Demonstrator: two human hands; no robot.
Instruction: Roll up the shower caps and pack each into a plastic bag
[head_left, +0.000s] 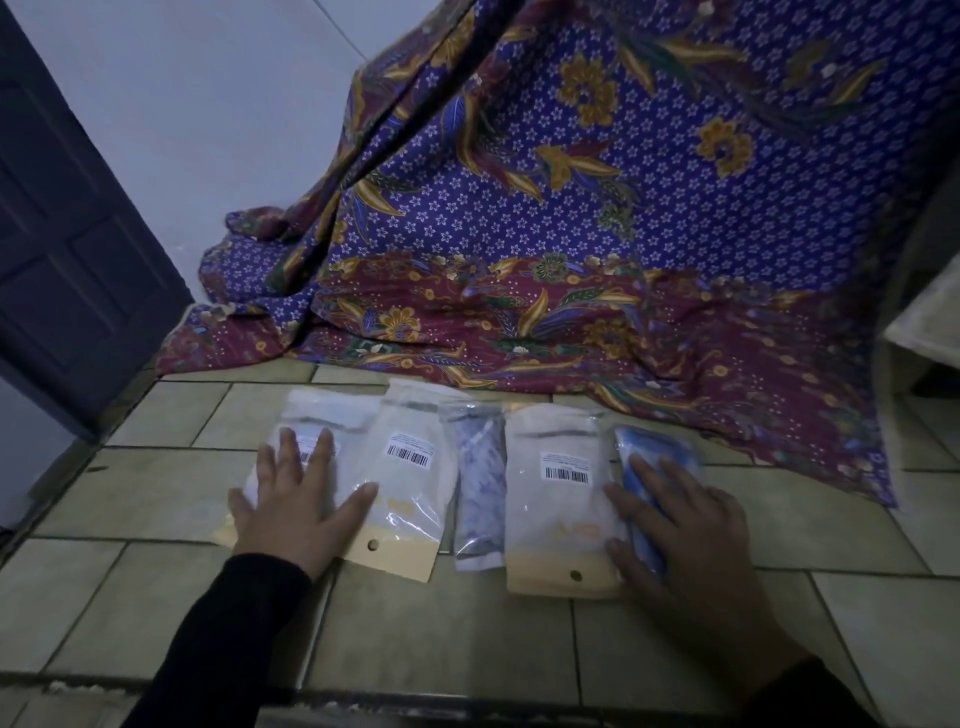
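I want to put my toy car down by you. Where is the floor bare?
Bare tiles lie in front of the row of bags, between the left sleeve and right sleeve; also left of the leftmost bag toward the door, and right of the blue bag. The row is crowded, bags edge to edge, cloth close behind.

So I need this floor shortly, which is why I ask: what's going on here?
Five filled clear plastic bags lie in a row on the tiled floor, before a purple flowered cloth. A person's left hand rests flat on the leftmost white-filled bag; the right hand rests flat on the rightmost bag with a blue shower cap. Between them lie a left barcode-labelled bag, a narrow blue-and-white-patterned bag and a right barcode-labelled bag.
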